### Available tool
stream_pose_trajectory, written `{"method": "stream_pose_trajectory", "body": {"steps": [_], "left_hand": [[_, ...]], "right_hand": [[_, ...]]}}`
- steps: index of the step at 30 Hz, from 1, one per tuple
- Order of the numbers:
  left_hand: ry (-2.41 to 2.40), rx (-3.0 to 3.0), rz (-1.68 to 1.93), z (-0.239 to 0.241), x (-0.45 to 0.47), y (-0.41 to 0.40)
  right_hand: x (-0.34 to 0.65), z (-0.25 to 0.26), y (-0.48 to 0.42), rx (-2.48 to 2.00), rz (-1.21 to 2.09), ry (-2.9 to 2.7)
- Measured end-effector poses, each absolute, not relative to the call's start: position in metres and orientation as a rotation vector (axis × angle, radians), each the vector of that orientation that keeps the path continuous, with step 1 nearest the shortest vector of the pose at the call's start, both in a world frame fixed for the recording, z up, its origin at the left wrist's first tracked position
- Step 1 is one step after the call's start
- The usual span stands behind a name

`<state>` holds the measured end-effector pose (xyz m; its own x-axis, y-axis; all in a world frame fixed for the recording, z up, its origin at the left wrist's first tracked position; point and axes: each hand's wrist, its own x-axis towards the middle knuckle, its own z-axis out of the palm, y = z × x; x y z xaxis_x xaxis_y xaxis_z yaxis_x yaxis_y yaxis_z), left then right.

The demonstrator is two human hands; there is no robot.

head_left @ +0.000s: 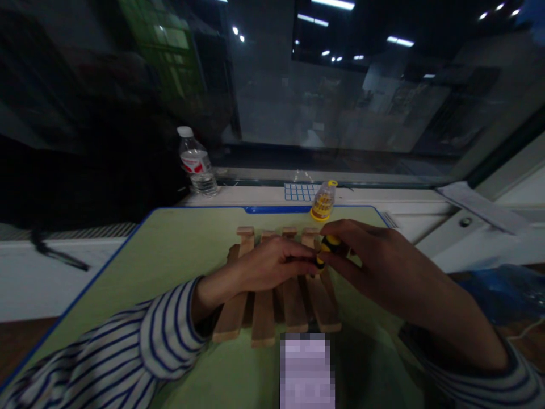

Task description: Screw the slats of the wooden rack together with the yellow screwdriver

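Observation:
Several wooden slats (263, 318) lie side by side on crosspieces, forming a small rack on a pale green tabletop (179, 250). My right hand (366, 250) pinches a short yellow-and-black screwdriver (331, 244) above the rack's right side. Stretched across the slats, my left hand (272, 261) has its thumb and fingertips closed at the lower yellow-and-black part of the tool. What those left fingertips pinch is hidden, and the tool's tip cannot be seen.
Beyond the rack stands a clear bottle with yellow cap and base (322, 201). A water bottle (199, 165) is on the sill at the back left, near a blue-gridded card (299, 192). A blurred-out pale rectangle (307, 369) lies at the front. Behind is a window (272, 102).

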<state>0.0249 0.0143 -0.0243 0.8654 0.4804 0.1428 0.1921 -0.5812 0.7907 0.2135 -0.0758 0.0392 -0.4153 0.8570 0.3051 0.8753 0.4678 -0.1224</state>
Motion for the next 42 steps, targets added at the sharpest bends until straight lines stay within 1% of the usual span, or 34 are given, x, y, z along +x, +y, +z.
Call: {"method": "stream_pose_trajectory", "body": {"steps": [7, 18, 25, 42], "left_hand": [[0.606, 2.251, 0.498, -0.0194, 0.0253, 0.0103], [0.523, 2.204, 0.541, -0.0201, 0.0251, 0.0108], [0.545, 2.274, 0.518, -0.0198, 0.0256, 0.0101], [0.464, 2.216, 0.439, -0.0188, 0.0238, 0.0121]], "right_hand": [[0.2120, 0.0417, -0.0749, -1.468, -0.071, -2.395], [0.2129, 0.0426, -0.0766, -1.379, -0.079, -2.374], [0.2144, 0.0449, -0.0783, -1.300, 0.023, -2.414], [0.2136, 0.0439, -0.0804, -1.381, -0.166, -2.456]]}}
